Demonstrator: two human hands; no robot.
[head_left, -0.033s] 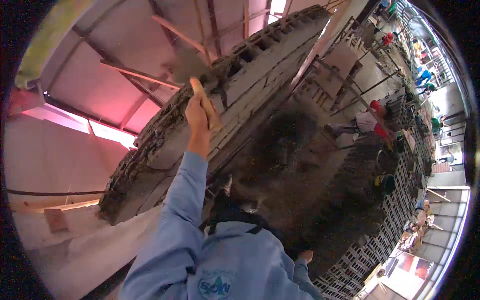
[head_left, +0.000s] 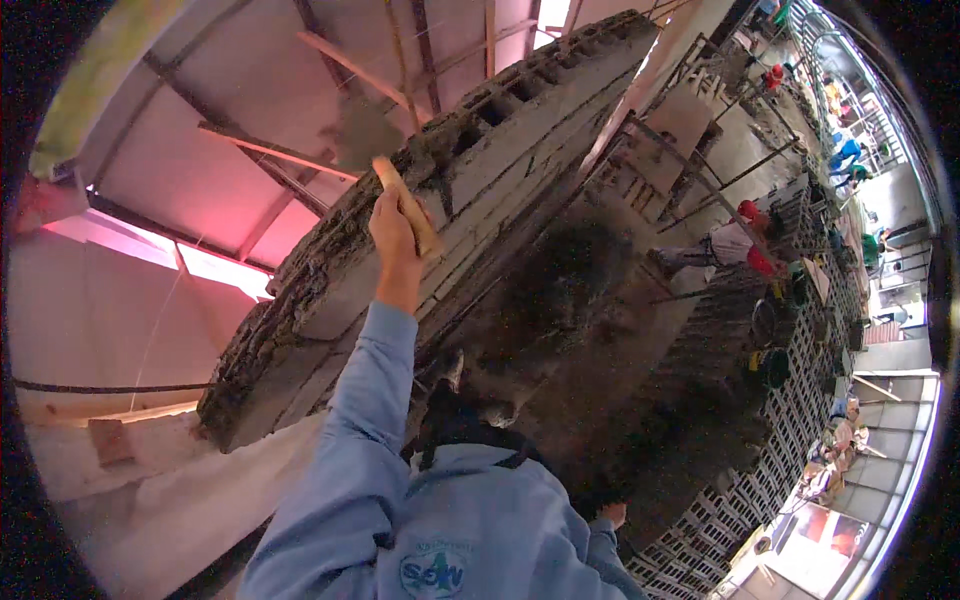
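My left hand point(head_left: 394, 232) is raised in front of me, fingers wrapped round the pale wooden handle of a trowel point(head_left: 408, 208). Beyond the handle, a blurred grey patch looks like its blade, over the top edge of a block wall point(head_left: 510, 165). Rough grey mortar point(head_left: 300, 300) covers part of that top edge, and hollow block cells show farther along. Low at the right, my right hand point(head_left: 613, 514) hangs beside my body, away from the wall. It is small and dark there, so its fingers cannot be made out.
A person in a red cap point(head_left: 745, 235) bends over at the right, close to stacked hollow blocks point(head_left: 735, 515). A dark bucket point(head_left: 770, 367) stands near the blocks. Wooden scaffold poles point(head_left: 690, 160) rise behind. Timber braces point(head_left: 275, 152) cross the roof sheets beyond the wall.
My left hand and the trowel have shifted very slightly left along the wall top. My right hand stays low at my side.
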